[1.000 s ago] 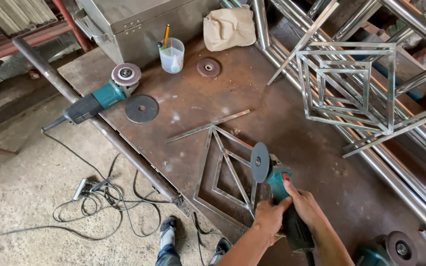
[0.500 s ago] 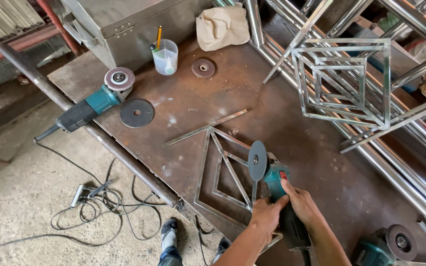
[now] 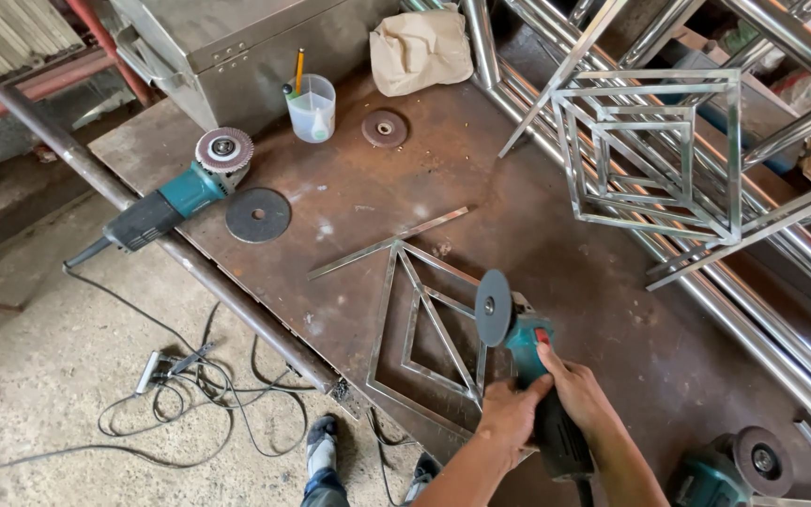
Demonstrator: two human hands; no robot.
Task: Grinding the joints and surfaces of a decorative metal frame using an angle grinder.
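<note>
Both hands close around one teal angle grinder (image 3: pixel 527 361) low in the head view: the left hand (image 3: pixel 509 413) wraps the dark rear of its body, and the right hand (image 3: pixel 579 394) lies over the top with fingers reaching toward the red switch, so each grip is tight on the tool. The grinder's dark disc (image 3: pixel 493 307) stands on edge at the right side of a flat, diamond-patterned steel frame (image 3: pixel 415 329) that lies on the rusty counter (image 3: pixel 556 216). Well apart to the left, a second grinder (image 3: pixel 175 197) with a flap disc rests at the counter's edge, just beside a loose dark disc (image 3: pixel 257 215). Farther back stand a clear plastic cup (image 3: pixel 313 110) holding a pencil, a small rusty disc (image 3: pixel 385 129) and a crumpled paper bag (image 3: pixel 421 49). A welded stack of nested steel squares (image 3: pixel 654 155) leans at the right over long shiny tubes (image 3: pixel 753 282). A third grinder (image 3: pixel 734 469) lies at the lower right. Cables (image 3: pixel 190 394) coil on the concrete floor below.
</note>
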